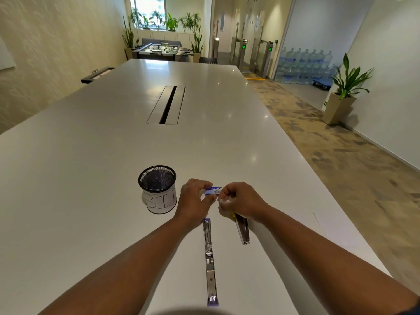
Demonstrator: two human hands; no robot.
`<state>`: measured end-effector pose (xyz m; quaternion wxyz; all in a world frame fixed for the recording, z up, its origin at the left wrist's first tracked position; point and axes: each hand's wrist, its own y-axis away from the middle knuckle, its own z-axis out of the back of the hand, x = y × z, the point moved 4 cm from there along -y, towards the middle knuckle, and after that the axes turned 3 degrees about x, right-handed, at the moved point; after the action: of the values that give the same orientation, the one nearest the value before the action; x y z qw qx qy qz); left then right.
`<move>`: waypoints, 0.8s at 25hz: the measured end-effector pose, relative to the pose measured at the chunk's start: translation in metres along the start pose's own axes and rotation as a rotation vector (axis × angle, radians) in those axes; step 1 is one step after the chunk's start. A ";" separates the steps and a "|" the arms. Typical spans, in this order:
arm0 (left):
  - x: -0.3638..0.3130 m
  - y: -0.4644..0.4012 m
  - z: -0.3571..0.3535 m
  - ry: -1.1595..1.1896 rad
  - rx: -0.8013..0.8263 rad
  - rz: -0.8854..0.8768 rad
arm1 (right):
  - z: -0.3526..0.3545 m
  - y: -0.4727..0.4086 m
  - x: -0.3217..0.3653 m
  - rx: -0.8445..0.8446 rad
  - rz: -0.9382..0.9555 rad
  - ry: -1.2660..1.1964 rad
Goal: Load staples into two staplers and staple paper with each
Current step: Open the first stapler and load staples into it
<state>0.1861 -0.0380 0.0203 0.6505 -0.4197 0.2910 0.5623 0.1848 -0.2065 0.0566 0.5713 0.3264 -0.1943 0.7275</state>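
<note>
Opened stapler [210,258] lies below both hands [193,202] [243,201] pinching staple box [213,191] (between fingertips)

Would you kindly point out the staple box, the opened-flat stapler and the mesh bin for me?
staple box [213,191], head view, on its blue top face between the hands.
opened-flat stapler [210,267], head view, on its metal arm.
mesh bin [161,201], head view, on its white paper label.
</note>
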 end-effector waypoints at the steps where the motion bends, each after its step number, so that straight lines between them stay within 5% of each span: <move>1: 0.000 0.005 0.002 0.046 0.006 0.005 | 0.000 0.004 0.004 -0.047 0.041 0.063; 10: -0.013 0.054 0.009 0.566 0.221 0.146 | -0.013 0.052 0.040 -0.206 0.338 0.237; 14: -0.028 0.064 0.026 0.491 0.141 0.162 | -0.019 0.076 0.048 -0.258 0.357 0.210; 20: -0.036 0.079 0.035 0.364 0.093 0.188 | -0.057 0.120 0.039 -0.342 0.133 -0.218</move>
<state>0.0985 -0.0232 0.0503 0.5508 -0.4547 0.4671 0.5213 0.0505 -0.1742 0.0544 0.5449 0.2876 -0.3967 0.6804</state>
